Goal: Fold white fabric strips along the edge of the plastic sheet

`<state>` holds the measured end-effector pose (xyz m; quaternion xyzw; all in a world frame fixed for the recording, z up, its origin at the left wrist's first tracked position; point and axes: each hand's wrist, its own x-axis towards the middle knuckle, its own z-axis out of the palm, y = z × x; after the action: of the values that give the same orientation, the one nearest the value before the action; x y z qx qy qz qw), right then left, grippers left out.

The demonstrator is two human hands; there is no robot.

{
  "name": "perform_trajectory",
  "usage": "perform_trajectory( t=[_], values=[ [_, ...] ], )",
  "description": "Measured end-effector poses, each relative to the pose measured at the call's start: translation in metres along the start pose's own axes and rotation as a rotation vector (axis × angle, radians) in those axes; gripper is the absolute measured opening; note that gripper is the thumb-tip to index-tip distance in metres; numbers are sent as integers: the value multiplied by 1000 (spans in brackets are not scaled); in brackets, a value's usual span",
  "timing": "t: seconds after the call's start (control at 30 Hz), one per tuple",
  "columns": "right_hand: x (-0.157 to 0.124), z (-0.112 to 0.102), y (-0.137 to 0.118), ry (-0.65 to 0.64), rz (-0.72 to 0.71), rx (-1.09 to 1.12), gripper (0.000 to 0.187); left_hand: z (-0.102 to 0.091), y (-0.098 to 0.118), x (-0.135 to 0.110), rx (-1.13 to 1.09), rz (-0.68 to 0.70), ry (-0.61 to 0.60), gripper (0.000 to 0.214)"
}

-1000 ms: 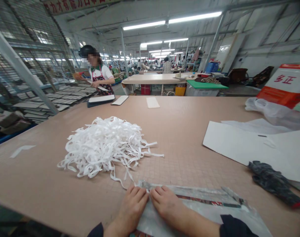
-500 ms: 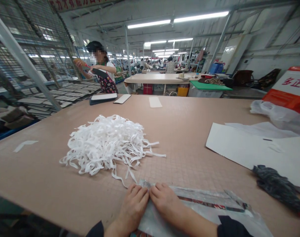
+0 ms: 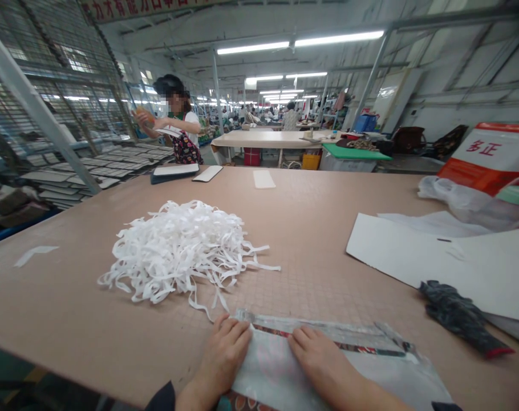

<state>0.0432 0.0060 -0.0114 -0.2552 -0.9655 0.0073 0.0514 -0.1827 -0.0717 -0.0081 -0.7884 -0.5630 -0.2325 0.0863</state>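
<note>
A translucent plastic sheet [image 3: 272,365] lies at the table's front edge, with crinkled clear film [image 3: 328,325] along its far side. Between them runs a narrow dark strip with a red and white pattern [image 3: 364,349]. My left hand [image 3: 225,354] is closed on the sheet's left corner, its fingers together and thumb hidden. My right hand [image 3: 317,357] presses with curled fingers on the sheet's far edge, near its middle. Beyond my left hand lies a large tangled heap of white ribbon strips [image 3: 180,251], some loose ends reaching close to my fingertips. Patterned material [image 3: 246,403] shows under the sheet's near edge.
To the right lie a white board [image 3: 439,251], a dark glove with a red cuff [image 3: 465,317] and a plastic bag [image 3: 460,197]. Panels [image 3: 176,170] rest at the far left edge. Behind them a co-worker [image 3: 182,125] holds a pale panel and an orange object.
My right hand has moved right along the sheet's far edge, away from my left hand, uncovering more of the patterned strip. My left hand stays at the corner. The co-worker's panel has tilted.
</note>
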Motion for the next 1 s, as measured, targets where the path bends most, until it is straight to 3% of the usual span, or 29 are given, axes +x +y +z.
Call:
perform_trajectory(
  t=[0.1, 0.2, 0.3, 0.5, 0.73, 0.9, 1.0],
  values=[
    [25, -19, -3, -148, 127, 145, 15, 0, -1, 1, 17, -30, 17, 21],
    [55, -30, -10, -187, 257, 323, 18, 2, -5, -2, 59, -41, 47, 21],
    [66, -33, -13, -221, 325, 430, 17, 5, -9, -7, 68, -91, 105, 24],
    [55, -35, -9, -154, 173, 714, 13, 4, -10, -8, -59, -173, 157, 31],
    [69, -21, -14, -65, 110, 1198, 18, 1, -10, -2, -141, -306, 113, 32],
    [62, -23, -17, -6, -11, 1192, 20, 0, -8, -3, -146, -265, 143, 27],
    [60, -22, -16, -47, -11, 1192, 22, -5, -1, -1, -174, -188, 160, 26]
  ],
)
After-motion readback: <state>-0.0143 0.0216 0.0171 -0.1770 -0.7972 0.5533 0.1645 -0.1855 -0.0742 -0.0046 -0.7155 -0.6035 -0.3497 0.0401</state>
